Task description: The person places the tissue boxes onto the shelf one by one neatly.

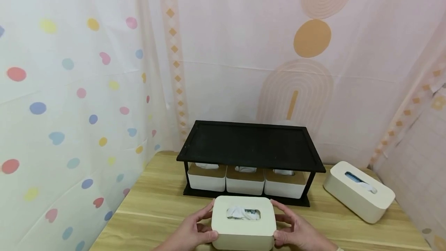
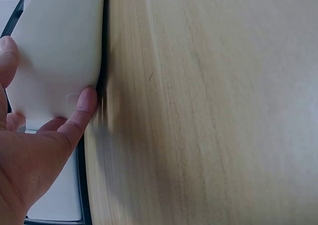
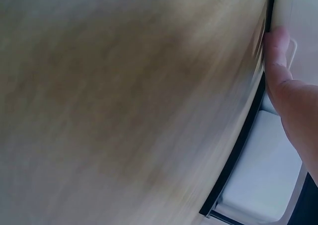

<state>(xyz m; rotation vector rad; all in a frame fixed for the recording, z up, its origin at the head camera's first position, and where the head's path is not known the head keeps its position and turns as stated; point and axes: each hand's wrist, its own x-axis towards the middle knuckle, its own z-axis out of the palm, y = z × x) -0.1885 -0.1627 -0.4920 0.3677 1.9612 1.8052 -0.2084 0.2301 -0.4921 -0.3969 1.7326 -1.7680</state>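
A cream tissue box [image 1: 243, 227] is held between both hands at the front of the table, with white tissue showing in its oval slot. My left hand [image 1: 195, 227] grips its left end, thumb near the front and fingers along the side. On the opposite end my right hand [image 1: 296, 227] grips in the same way. In the left wrist view the left hand [image 2: 35, 150] presses its fingers on the smooth cream side of the box [image 2: 59, 46]. The right wrist view shows only part of the right hand [image 3: 293, 96] against the box.
Behind the held box stands a black rack [image 1: 251, 144] with a flat top. Beneath that top sit three white bins with brown lids, one of them a middle bin [image 1: 245, 183]. A second cream tissue box [image 1: 359, 193] lies at an angle on the wooden table [image 1: 139, 220] to the right.
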